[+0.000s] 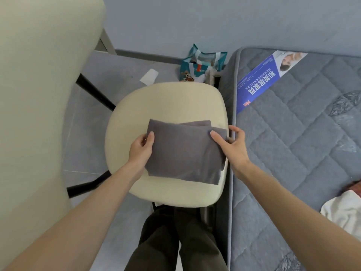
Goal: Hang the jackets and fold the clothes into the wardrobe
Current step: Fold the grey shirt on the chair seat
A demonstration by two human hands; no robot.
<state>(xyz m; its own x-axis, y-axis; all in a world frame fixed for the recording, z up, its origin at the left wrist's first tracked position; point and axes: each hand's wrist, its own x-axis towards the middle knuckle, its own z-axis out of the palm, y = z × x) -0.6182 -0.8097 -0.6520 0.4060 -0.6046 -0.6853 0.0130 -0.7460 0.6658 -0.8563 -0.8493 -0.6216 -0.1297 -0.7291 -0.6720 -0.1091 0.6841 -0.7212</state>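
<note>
A folded dark grey garment (183, 151) lies on the cream seat of a chair (168, 100) in the middle of the view. My left hand (141, 149) grips the garment's left edge, thumb on top and fingers underneath. My right hand (232, 147) pinches its right edge, thumb on top of the cloth and fingers under it. The garment's far right corner shows a second layer sticking out.
A bare grey quilted mattress (304, 133) with a blue label runs along the right, with a white cloth (343, 210) and a reddish item at its right edge. The chair's cream backrest (39, 75) fills the left. A teal bag (201, 65) and a white paper lie on the floor beyond.
</note>
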